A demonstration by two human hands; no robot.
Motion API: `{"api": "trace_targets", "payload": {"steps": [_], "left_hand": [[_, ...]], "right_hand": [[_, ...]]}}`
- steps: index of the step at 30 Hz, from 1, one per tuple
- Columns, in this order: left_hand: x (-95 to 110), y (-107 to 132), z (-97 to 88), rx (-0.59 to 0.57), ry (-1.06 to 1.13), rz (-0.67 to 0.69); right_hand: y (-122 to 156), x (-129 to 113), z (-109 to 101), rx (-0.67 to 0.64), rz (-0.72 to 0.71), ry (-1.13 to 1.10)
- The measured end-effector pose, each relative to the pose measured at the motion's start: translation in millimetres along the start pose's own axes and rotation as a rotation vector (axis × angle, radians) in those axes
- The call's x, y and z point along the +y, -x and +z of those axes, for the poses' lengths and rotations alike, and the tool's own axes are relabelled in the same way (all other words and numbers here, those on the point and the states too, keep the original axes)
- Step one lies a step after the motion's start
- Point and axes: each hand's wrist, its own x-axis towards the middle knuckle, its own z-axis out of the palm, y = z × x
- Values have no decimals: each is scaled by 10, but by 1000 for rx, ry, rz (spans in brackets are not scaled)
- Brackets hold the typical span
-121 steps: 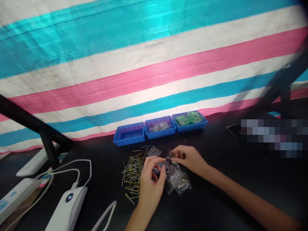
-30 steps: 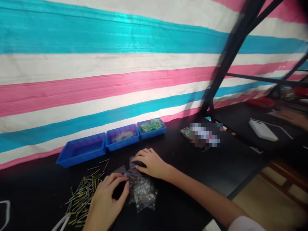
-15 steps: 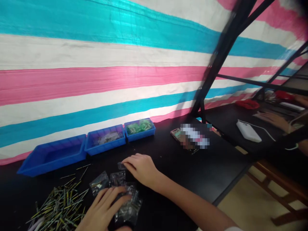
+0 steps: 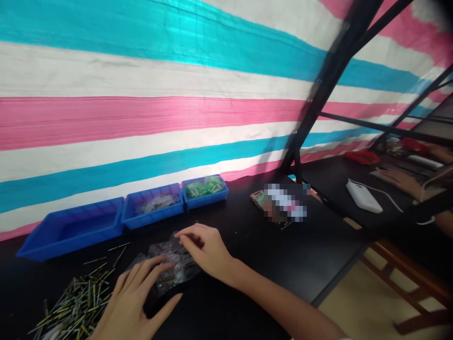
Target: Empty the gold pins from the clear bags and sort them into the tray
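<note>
A little heap of small clear plastic bags lies on the black desk, close to its near edge, between the person's two hands. The left hand lies flat with its fingers spread and loose, resting on the near side of the heap and gripping nothing. It looks like it presses down so the slippery bags do not slide. The right hand is at the far side of the heap. Its fingers are bent and pinch the edge of the top bag, likely to lift that one away from the others. A pile of thin yellow metal pins lies just left of the left hand, near the same edge and easy to reach. Three blue plastic trays stand in a row along the far edge, against the pink, white and blue striped cloth, probably to keep the different parts from mixing. The left tray looks bare inside, the middle tray holds clear bags, and the right tray holds green bits. A phone lies further right. On the next desk sits a white power bank, near another person's hand.
</note>
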Motion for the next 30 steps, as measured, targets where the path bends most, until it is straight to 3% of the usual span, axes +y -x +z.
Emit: {"api": "trace_targets", "payload": {"steps": [6,10,17,21,26,30], "left_hand": [[-8,50,-21,136,308,-232],[29,53,-15,171,451,-297],[-14,101,-25,224,392,-279],[-9,106,-90,277,383,-244],[28,91,-150,327,430,-327],[28,85,-144,376,457,-302]], "right_hand": [[77,-74,109,-155,110,-237],[145,-88,147,-270,96,-317],[132,-83,88,-278,-60,-271],[105,-52,77,-222,-37,-235],[99,-39,71,-166,-21,-204],[106,-43,70,-155,-24,-176]]}}
